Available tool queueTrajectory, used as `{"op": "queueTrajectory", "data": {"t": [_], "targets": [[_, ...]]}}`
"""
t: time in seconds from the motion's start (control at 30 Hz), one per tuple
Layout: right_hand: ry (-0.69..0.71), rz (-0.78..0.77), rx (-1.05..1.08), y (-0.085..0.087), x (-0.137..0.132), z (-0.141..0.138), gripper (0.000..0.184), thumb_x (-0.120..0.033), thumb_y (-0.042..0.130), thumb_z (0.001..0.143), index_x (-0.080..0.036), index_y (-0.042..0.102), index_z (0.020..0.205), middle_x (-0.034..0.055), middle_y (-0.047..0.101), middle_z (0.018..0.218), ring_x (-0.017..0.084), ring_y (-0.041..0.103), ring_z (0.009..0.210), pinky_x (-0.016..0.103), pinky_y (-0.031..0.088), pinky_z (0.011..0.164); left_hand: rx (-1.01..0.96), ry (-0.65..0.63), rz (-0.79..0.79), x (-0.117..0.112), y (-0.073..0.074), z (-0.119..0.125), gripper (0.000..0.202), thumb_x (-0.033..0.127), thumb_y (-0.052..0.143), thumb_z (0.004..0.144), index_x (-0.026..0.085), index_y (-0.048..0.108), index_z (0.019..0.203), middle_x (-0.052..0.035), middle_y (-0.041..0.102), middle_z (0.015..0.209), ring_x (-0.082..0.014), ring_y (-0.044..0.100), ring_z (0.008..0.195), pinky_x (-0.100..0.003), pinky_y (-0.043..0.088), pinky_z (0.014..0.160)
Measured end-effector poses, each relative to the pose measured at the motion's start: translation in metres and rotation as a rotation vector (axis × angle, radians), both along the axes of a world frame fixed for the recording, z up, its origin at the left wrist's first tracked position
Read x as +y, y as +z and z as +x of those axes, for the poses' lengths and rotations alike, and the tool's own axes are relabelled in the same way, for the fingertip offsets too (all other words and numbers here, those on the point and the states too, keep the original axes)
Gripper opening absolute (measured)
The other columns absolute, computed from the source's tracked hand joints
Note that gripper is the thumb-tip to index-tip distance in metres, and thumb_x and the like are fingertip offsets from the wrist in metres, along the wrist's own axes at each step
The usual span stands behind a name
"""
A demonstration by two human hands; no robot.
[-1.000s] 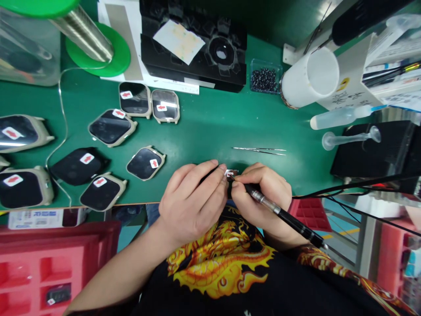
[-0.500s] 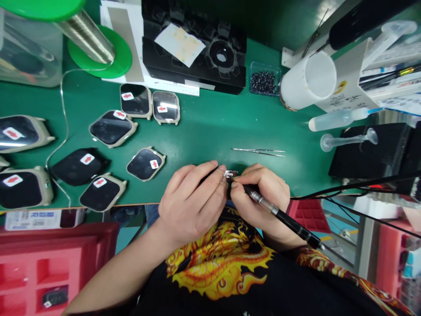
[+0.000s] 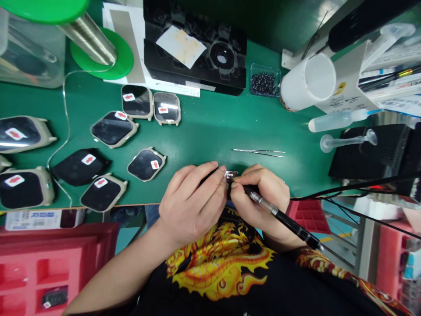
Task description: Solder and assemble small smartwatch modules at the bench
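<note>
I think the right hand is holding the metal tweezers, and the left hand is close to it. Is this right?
Not quite: the right hand holds a black pen-like tool. The metal tweezers lie on the green table, beyond the hands, as the head view shows. The left hand is indeed close to the right one.

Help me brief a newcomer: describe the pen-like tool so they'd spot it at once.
Find the green bench, then the right hand at its near edge. That hand holds the pen-like tool, black with a paler section, unlike the all-silver tweezers lying beyond.
</note>
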State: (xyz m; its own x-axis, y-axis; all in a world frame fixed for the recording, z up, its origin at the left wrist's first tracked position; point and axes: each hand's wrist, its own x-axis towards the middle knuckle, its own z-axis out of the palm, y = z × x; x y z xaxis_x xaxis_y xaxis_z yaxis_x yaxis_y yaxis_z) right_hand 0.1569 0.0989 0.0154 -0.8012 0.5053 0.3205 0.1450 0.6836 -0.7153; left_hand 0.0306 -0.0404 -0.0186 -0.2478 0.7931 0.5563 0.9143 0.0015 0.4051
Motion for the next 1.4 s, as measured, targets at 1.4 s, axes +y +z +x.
{"op": "queueTrajectory", "data": {"t": [1.4], "targets": [[0.008, 0.020, 0.024, -0.0008, 0.0001, -0.0017, 0.014, -0.010, 0.067, 0.094, -0.023, 0.064, 0.096, -0.0005, 0.070, 0.082, 0.016, 0.068, 0.070, 0.031, 0.060, 0.065, -0.022, -0.016, 0.005, -0.0010, -0.0003, -0.0010, 0.027, 0.016, 0.078, 0.094, 0.015, 0.076, 0.120, -0.0100, 0.082, 0.127, -0.0322, 0.077, 0.120, -0.048, 0.061, 0.092]]}}
